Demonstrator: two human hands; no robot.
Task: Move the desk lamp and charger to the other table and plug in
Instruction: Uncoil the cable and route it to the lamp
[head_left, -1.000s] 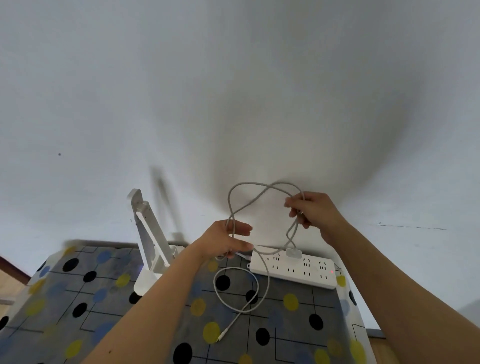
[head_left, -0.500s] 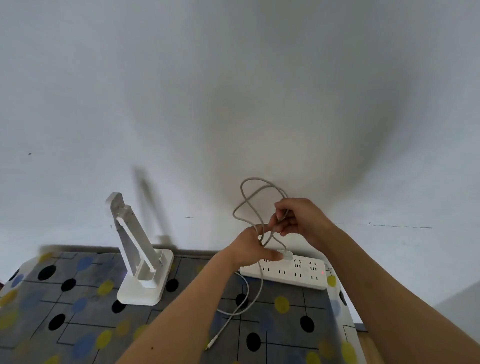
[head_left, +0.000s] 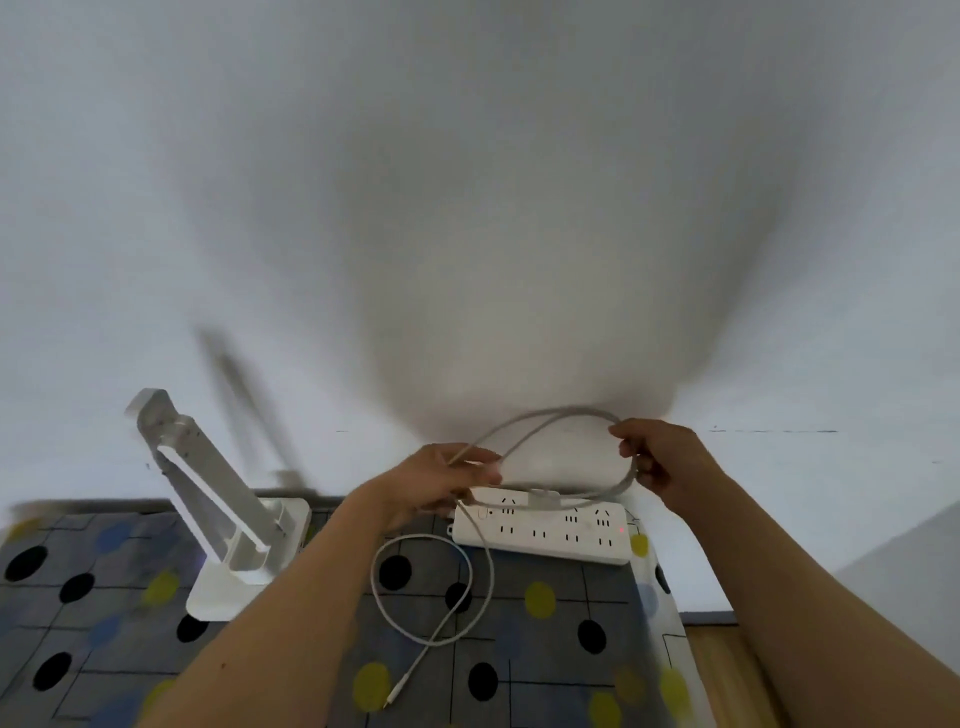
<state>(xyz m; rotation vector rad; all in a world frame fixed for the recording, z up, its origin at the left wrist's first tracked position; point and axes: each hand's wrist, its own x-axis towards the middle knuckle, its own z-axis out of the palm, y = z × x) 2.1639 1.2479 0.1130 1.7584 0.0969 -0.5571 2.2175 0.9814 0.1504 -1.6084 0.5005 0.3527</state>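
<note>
Charger (head_left: 544, 500) apparently plugged into the power strip (head_left: 540, 538), we pinch its cable (head_left: 566, 410) between left hand (head_left: 441, 480) and right hand (head_left: 660, 460) — held apart — and should next lay the slack down.

Spotted grey table (head_left: 545, 675) with white desk lamp (head_left: 228, 525), power strip (head_left: 550, 535) and looped charger cable (head_left: 434, 640).

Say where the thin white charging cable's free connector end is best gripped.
Pinch the thin white charging cable just behind its connector tip, from above: it lies flat and loose on the spotted tablecloth, clear of the left hand and right hand.
</note>
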